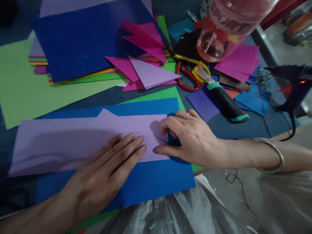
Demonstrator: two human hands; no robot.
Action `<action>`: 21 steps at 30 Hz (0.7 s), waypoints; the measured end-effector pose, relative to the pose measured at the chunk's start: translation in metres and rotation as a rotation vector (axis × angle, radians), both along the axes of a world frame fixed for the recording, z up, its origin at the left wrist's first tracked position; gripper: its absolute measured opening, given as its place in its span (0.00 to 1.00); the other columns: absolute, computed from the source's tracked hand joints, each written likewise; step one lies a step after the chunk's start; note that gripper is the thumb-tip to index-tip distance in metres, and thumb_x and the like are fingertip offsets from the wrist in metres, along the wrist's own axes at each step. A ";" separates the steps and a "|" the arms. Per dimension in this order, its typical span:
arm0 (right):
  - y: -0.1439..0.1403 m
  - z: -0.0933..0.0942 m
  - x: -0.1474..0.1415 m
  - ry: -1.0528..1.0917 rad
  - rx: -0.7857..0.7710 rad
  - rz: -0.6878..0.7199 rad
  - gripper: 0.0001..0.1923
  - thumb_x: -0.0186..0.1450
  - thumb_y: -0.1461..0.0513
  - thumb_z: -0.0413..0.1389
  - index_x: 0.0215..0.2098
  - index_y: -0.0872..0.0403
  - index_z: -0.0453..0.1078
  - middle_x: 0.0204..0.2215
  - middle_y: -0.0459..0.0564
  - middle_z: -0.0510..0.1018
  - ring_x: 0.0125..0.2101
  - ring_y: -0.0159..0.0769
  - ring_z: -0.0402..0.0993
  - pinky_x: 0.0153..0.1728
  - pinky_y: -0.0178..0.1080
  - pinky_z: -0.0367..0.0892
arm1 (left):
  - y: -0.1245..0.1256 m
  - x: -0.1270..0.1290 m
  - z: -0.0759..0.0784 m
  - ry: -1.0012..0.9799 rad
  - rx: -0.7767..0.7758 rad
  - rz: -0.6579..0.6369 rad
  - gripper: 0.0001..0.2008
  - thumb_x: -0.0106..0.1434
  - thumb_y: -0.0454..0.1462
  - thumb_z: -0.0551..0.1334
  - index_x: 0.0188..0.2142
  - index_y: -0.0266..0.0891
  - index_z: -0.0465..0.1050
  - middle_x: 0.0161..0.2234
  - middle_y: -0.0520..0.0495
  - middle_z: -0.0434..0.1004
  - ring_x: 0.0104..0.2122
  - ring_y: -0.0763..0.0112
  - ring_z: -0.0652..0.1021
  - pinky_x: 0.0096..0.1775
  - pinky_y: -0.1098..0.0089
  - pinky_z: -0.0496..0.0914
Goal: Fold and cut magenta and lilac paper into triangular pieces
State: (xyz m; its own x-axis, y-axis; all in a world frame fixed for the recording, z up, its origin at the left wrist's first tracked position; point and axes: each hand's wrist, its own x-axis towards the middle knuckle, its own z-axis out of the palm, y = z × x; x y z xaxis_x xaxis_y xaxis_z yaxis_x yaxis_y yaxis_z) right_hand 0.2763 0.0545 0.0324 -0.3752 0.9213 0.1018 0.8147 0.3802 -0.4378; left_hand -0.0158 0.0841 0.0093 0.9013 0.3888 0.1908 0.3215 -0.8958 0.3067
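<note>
A long strip of lilac paper (pixel 58 143) lies across a blue sheet (pixel 156 182), with a pointed corner sticking up along its far edge. My left hand (pixel 107 169) rests flat on the strip, fingers stretched out and close together. At the strip's right end, my right hand (pixel 192 136) is curled, its thumb and bent fingers on the paper's edge. The tips of the bent fingers are partly hidden. Beyond the strip, a folded lilac triangle (pixel 153 72) lies over folded pink pieces (pixel 122 66).
A dark blue sheet (pixel 85 42) tops a stack of coloured paper, beside a light green sheet (pixel 21 94). To the right are scissors (pixel 188 79), a utility knife (pixel 226 100), a clear plastic bottle (pixel 219 35), pink squares (pixel 241 61) and a glue gun (pixel 297 84) with a lit light.
</note>
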 end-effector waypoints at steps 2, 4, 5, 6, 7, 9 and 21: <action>0.000 -0.001 0.000 -0.028 0.015 0.006 0.22 0.68 0.44 0.64 0.41 0.55 0.71 0.32 0.48 0.79 0.36 0.41 0.69 0.39 0.42 0.50 | 0.003 -0.002 -0.002 0.007 0.026 -0.036 0.33 0.73 0.23 0.51 0.75 0.40 0.54 0.73 0.42 0.63 0.73 0.59 0.63 0.73 0.50 0.57; 0.000 -0.002 0.000 -0.035 0.029 0.027 0.22 0.69 0.45 0.64 0.42 0.55 0.71 0.34 0.49 0.80 0.37 0.41 0.70 0.39 0.43 0.50 | 0.007 -0.004 -0.003 0.007 0.053 -0.072 0.33 0.72 0.23 0.52 0.74 0.37 0.55 0.72 0.40 0.64 0.73 0.58 0.63 0.73 0.50 0.58; -0.001 -0.002 0.000 -0.037 0.034 0.035 0.22 0.69 0.45 0.64 0.43 0.55 0.71 0.35 0.49 0.80 0.37 0.41 0.70 0.39 0.43 0.50 | 0.010 -0.006 -0.003 0.001 0.062 -0.091 0.33 0.72 0.24 0.53 0.74 0.37 0.56 0.72 0.40 0.65 0.72 0.57 0.63 0.73 0.50 0.58; -0.001 -0.003 0.000 -0.040 0.040 0.040 0.22 0.69 0.45 0.64 0.43 0.55 0.71 0.35 0.49 0.80 0.37 0.42 0.69 0.38 0.43 0.50 | 0.011 -0.006 -0.003 -0.006 0.065 -0.103 0.32 0.72 0.24 0.54 0.73 0.36 0.57 0.71 0.39 0.66 0.72 0.56 0.64 0.72 0.51 0.59; -0.001 -0.003 0.000 -0.047 0.046 0.045 0.22 0.70 0.45 0.63 0.43 0.55 0.71 0.35 0.49 0.81 0.37 0.42 0.69 0.38 0.43 0.50 | 0.013 -0.007 -0.003 -0.011 0.066 -0.117 0.31 0.72 0.25 0.54 0.73 0.36 0.58 0.71 0.39 0.66 0.71 0.55 0.65 0.72 0.51 0.60; -0.003 -0.005 0.000 -0.069 0.065 0.055 0.22 0.71 0.44 0.61 0.44 0.55 0.71 0.36 0.50 0.81 0.38 0.43 0.70 0.38 0.43 0.50 | 0.013 -0.007 -0.002 -0.015 0.058 -0.135 0.31 0.72 0.26 0.54 0.74 0.36 0.58 0.71 0.39 0.66 0.71 0.54 0.65 0.72 0.50 0.60; -0.007 -0.007 0.000 -0.076 0.120 0.086 0.22 0.75 0.45 0.55 0.48 0.55 0.70 0.36 0.52 0.81 0.42 0.45 0.70 0.39 0.44 0.52 | 0.010 -0.008 0.001 0.042 0.037 -0.118 0.36 0.71 0.22 0.56 0.75 0.38 0.53 0.74 0.41 0.58 0.74 0.54 0.60 0.73 0.46 0.58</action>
State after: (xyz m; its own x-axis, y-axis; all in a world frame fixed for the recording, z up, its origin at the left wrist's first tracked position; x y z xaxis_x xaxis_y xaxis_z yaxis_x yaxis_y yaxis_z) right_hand 0.2763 0.0479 0.0256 -0.4631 0.8684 0.1776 0.8060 0.4959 -0.3231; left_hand -0.0234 0.0941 0.0101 0.9480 0.2725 0.1647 0.2245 -0.9389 0.2610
